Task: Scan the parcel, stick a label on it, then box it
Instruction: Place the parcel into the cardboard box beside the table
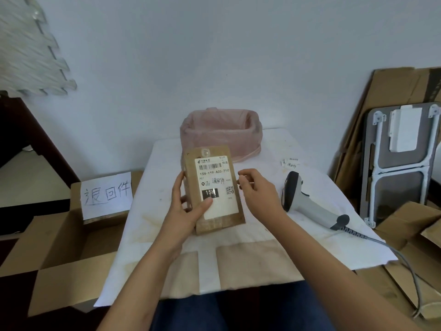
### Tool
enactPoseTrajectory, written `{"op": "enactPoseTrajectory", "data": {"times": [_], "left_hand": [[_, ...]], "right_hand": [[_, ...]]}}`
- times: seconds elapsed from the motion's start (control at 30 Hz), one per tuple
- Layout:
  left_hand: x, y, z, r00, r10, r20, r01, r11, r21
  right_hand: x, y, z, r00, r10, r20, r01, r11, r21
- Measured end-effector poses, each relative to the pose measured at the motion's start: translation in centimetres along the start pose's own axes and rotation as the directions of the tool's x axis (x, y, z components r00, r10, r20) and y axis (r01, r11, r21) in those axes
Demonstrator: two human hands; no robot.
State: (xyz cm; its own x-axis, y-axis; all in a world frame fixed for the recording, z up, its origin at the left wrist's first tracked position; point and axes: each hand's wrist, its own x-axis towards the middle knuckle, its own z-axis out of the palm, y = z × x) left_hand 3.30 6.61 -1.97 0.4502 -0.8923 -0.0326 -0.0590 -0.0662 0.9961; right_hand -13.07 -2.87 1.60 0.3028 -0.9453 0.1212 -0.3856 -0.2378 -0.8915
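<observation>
A flat brown cardboard parcel (235, 217) with a white shipping sheet stands tilted over the middle of the white table (310, 240). A small handwritten label (217, 180) sits on that sheet. My left hand (188, 206) grips the parcel's left edge, thumb pressed on the black patch. My right hand (256, 189) is beside the parcel's right edge, fingers curled, fingertips pinched; whether they hold anything cannot be made out. A grey and black barcode scanner (307, 203) lies on the table to the right. An open cardboard box (59, 266) with a handwritten sign stands at the left.
A basket lined with a pink bag (220, 133) stands behind the parcel. Small spare labels (290, 162) lie at the table's far right. The scanner cable (405, 263) trails off the right edge. Flat cardboard and a folded table (401, 161) lean on the wall.
</observation>
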Motion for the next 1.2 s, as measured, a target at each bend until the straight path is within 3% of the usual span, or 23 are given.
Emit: {"op": "enactPoseTrajectory", "data": {"times": [0.1,0.2,0.3,0.43,0.53,0.7,0.9,1.03,1.2], "left_hand": [[0.6,0.4,-3.0,0.975,0.161,-0.153,-0.139,0.98,0.145],[1.5,0.6,-7.2,0.92,0.268,-0.286,-0.171,0.931,0.322],[2.3,0.6,-11.3,0.849,0.339,-0.406,-0.134,0.88,0.455],[4.1,-1.0,-16.8,0.76,0.397,-0.514,0.063,0.743,0.667],[6.0,-3.4,-20.3,0.773,0.244,-0.585,0.266,0.713,0.649],[9.2,-9.8,-24.9,0.763,-0.126,-0.634,0.395,0.867,0.303],[12.4,-17.4,-27.8,0.727,-0.517,-0.452,0.571,0.821,-0.02],[14.2,-20.6,-29.1,0.665,-0.649,-0.371,0.662,0.742,-0.111],[16.6,-24.0,-29.9,0.658,-0.652,-0.377,0.705,0.709,0.006]], "right_hand": [[0.8,-0.8,1.6,0.999,-0.039,0.039,0.041,0.997,-0.067],[1.6,-1.9,3.9,0.99,-0.086,0.11,0.098,0.989,-0.114],[2.4,-3.4,6.5,0.976,-0.137,0.168,0.16,0.978,-0.135],[3.3,-4.8,10.0,0.952,-0.177,0.251,0.222,0.961,-0.165],[3.9,-5.3,12.3,0.932,-0.194,0.307,0.262,0.944,-0.2],[4.7,-5.9,15.6,0.908,-0.213,0.362,0.309,0.923,-0.231],[5.7,-6.3,19.1,0.896,-0.208,0.392,0.313,0.922,-0.226],[6.1,-6.4,20.8,0.893,-0.209,0.398,0.319,0.919,-0.233],[6.5,-6.1,22.5,0.895,-0.195,0.4,0.309,0.92,-0.242]]}}
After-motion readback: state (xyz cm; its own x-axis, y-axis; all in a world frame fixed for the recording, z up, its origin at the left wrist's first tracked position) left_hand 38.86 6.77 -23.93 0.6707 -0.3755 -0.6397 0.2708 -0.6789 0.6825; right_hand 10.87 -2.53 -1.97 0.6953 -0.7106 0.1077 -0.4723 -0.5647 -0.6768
